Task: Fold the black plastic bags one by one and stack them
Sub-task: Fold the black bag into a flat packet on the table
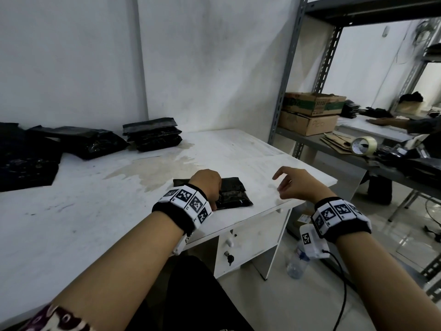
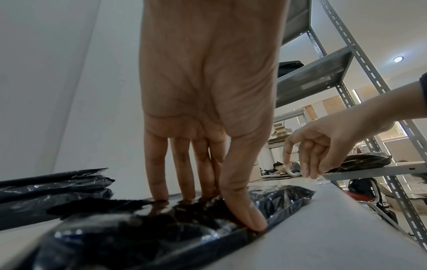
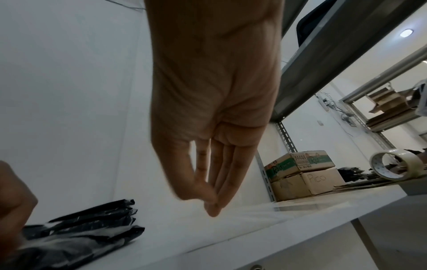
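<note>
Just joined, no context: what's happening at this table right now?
A person is folding black plastic bags at a white table. The left hand presses straight fingers and thumb down on a folded bag near the table's front edge. The right hand hangs over the table beside that bag, fingers loosely bunched, holding nothing. A neat stack of folded bags sits at the back by the wall, with a looser pile of bags to its left.
</note>
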{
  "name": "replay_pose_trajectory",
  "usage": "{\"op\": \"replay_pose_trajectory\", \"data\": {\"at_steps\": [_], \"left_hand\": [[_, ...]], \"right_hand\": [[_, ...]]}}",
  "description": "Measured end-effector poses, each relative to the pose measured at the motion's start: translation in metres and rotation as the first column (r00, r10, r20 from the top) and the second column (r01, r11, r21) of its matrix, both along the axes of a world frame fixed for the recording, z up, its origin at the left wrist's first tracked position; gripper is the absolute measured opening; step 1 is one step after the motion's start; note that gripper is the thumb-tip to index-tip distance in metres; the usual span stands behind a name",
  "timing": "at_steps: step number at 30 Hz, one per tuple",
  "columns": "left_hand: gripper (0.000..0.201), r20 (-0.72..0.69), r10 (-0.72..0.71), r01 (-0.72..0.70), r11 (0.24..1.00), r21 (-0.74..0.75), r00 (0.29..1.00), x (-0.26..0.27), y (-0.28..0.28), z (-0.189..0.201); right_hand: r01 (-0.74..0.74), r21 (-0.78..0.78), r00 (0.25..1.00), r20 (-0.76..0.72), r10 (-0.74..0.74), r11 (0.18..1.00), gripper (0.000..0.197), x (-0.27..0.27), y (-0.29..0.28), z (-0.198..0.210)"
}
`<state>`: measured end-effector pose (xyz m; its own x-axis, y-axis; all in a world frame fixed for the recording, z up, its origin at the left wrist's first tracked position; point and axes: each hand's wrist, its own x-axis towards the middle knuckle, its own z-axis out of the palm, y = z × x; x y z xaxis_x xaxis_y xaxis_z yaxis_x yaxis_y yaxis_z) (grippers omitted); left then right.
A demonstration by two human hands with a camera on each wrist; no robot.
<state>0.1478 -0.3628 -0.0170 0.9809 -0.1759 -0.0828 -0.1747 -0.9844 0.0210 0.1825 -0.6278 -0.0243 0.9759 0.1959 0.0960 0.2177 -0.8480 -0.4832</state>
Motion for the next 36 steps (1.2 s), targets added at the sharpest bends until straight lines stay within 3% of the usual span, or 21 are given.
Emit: {"op": "replay_pose_trajectory", "data": {"at_steps": [4,10,15,19,24,36], "left_hand": [[0.043,-0.002,-0.004,0.004,1.000,-0.010,1.000,0.001,0.001,-0.001],[0.037,-0.006,-0.004,0.004,1.000,-0.006,1.000,0.002,0.002,-0.001],[0.046,-0.005,0.000,0.000,1.000,-0.002,1.000,0.004,0.002,-0.002],[0.051,-0.011,0.008,-0.008,1.000,0.000,1.000,0.005,0.001,-0.002],[0.047,-0.019,0.008,-0.008,1.000,0.014,1.000,0.006,0.001,-0.002],[0.046,-0.033,-0.008,0.009,1.000,0.016,0.999,0.005,0.003,-0.001]], "right_hand": [[0.020,-0.013,0.997,0.080,-0.018,1.000,0.038,0.000,0.003,-0.001],[0.085,-0.211,0.983,0.177,-0.047,0.974,0.023,-0.003,0.014,0.002],[0.039,-0.213,0.977,0.214,0.008,0.976,0.028,0.003,0.010,0.002],[0.026,-0.136,0.934,0.358,0.025,0.990,0.035,0.010,0.014,0.010],[0.027,-0.193,0.877,0.476,0.070,0.981,0.038,0.027,0.026,0.024],[0.031,-0.202,0.819,0.566,0.091,0.979,0.042,0.053,0.057,0.053]]}}
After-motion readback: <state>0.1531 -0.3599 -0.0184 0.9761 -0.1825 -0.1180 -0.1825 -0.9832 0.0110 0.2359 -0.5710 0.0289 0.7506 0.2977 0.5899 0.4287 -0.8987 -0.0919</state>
